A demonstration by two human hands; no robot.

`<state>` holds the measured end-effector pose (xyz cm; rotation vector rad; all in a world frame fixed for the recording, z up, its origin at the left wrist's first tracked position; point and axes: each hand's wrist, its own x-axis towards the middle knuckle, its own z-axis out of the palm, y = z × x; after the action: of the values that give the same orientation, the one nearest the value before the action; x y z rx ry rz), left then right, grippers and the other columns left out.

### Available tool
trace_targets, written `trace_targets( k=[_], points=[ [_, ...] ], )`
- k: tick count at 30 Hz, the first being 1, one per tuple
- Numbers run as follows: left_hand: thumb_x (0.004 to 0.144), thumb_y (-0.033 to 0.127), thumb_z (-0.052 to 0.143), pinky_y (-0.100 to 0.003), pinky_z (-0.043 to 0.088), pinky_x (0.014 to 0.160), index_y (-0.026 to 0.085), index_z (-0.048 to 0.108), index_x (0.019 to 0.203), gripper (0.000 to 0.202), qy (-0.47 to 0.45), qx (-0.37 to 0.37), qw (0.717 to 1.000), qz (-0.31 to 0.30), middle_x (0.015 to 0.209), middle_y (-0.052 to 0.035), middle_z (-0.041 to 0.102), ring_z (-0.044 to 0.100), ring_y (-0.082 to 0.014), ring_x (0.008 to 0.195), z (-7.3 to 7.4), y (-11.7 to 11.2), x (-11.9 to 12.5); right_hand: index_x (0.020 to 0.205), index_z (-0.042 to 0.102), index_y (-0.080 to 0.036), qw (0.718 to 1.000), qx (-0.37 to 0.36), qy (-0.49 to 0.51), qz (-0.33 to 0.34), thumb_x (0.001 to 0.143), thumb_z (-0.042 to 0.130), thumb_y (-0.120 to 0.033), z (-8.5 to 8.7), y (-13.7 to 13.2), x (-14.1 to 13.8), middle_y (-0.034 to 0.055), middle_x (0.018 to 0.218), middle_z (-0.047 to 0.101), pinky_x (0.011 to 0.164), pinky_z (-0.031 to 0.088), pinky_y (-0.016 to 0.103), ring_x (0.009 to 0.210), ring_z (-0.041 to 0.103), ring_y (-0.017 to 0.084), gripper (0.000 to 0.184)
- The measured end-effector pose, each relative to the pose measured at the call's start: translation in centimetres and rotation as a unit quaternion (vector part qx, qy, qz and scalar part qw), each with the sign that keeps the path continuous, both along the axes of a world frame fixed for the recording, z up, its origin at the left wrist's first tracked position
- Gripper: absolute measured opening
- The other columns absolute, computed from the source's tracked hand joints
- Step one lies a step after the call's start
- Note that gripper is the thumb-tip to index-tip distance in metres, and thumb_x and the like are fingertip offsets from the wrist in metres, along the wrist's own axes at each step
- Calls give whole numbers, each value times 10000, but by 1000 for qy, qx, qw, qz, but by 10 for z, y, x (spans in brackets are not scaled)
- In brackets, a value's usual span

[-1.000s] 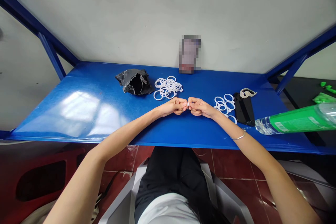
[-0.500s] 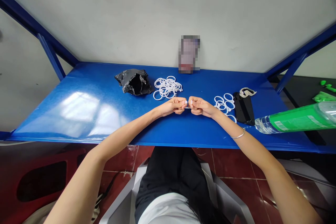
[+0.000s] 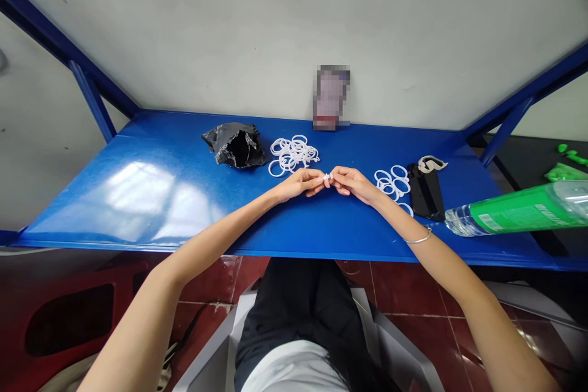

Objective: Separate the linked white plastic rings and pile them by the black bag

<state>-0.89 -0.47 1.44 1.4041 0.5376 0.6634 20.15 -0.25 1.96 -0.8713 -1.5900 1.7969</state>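
My left hand [image 3: 301,184] and my right hand [image 3: 351,183] meet at the middle of the blue shelf [image 3: 151,196], fingertips pinched together on a small white plastic ring [image 3: 327,177] held between them. A pile of several white rings [image 3: 293,154] lies just beyond my left hand. A second, flatter group of white rings [image 3: 392,182] lies right of my right hand. A silver bangle [image 3: 419,237] circles my right wrist.
A crumpled black plastic bag [image 3: 236,143] sits left of the ring pile. A black flat object [image 3: 425,191] with a white hook-shaped piece [image 3: 432,163] lies at the right. A clear bottle with a green label [image 3: 519,211] lies on its side at the far right. A blurred card [image 3: 331,97] leans on the wall.
Both hands have loosened from tight fists into fingertip pinches and shifted slightly away from me; the small white ring now shows between the fingertips.
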Motion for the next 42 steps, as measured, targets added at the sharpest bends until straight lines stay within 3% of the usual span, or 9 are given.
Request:
trace_targets(
  k=[4, 8, 11, 15, 19, 22, 26, 30, 42],
  points=[
    [919, 489, 496, -209, 393, 561, 110, 650, 893, 409, 89, 136, 984, 70, 743, -33, 608, 501, -76, 544, 2, -3, -1, 870, 590, -169, 990, 106, -70, -53, 860, 608, -503, 0, 1, 1, 19, 813, 595, 560, 415, 240, 598, 517, 95, 334],
    [952, 335, 474, -219, 423, 669, 145, 702, 949, 296, 188, 327, 912, 163, 795, -57, 668, 577, -110, 646, -1, -6, -1, 1037, 607, -203, 943, 262, -182, -99, 930, 500, -439, 3, -2, 2, 82, 1119, 598, 690, 482, 289, 770, 606, 152, 281],
    [960, 284, 454, -224, 436, 700, 178, 707, 1035, 284, 244, 405, 850, 233, 960, -90, 698, 634, -147, 800, -4, -5, -4, 1175, 584, -217, 870, 360, -305, -141, 970, 418, -363, 8, -1, 8, 101, 1219, 588, 759, 473, 313, 873, 613, 191, 301],
    [974, 301, 418, -227, 433, 659, 186, 704, 1044, 315, 321, 462, 764, 316, 1037, -114, 685, 636, -170, 887, -6, 4, -12, 1112, 632, -175, 750, 410, -473, -213, 969, 366, -278, 16, 7, 26, 135, 1165, 628, 812, 445, 352, 1009, 586, 265, 319],
    [981, 310, 404, -238, 401, 605, 198, 710, 1003, 327, 386, 482, 703, 353, 990, -104, 676, 611, -187, 900, -4, 13, -17, 1042, 667, -114, 644, 346, -624, -276, 960, 345, -260, 25, 15, 47, 190, 1061, 668, 813, 439, 393, 999, 583, 313, 363],
    [981, 305, 401, -249, 376, 575, 204, 711, 982, 326, 420, 468, 691, 356, 991, -101, 661, 591, -200, 912, -3, 14, -17, 1002, 680, -43, 599, 291, -692, -279, 959, 358, -269, 32, 17, 59, 256, 999, 674, 799, 448, 428, 1009, 595, 362, 395],
    [979, 299, 404, -257, 334, 543, 201, 712, 944, 326, 455, 449, 682, 357, 1013, -104, 641, 576, -214, 928, -3, 15, -17, 964, 700, -22, 581, 212, -737, -274, 954, 393, -269, 35, 20, 69, 279, 942, 679, 774, 465, 439, 963, 643, 373, 394],
    [981, 305, 403, -258, 316, 539, 193, 713, 937, 333, 478, 450, 666, 354, 1018, -104, 633, 566, -223, 946, -4, 16, -19, 961, 711, -35, 575, 195, -749, -266, 932, 429, -266, 34, 24, 78, 275, 947, 683, 749, 477, 432, 957, 654, 379, 366],
    [980, 322, 407, -262, 399, 579, 189, 702, 997, 324, 490, 456, 654, 353, 1032, -118, 630, 556, -235, 996, -2, 16, -19, 1069, 668, -134, 606, 191, -740, -220, 899, 499, -198, 31, 25, 78, 197, 1045, 696, 783, 486, 418, 995, 658, 330, 247]
  ],
)
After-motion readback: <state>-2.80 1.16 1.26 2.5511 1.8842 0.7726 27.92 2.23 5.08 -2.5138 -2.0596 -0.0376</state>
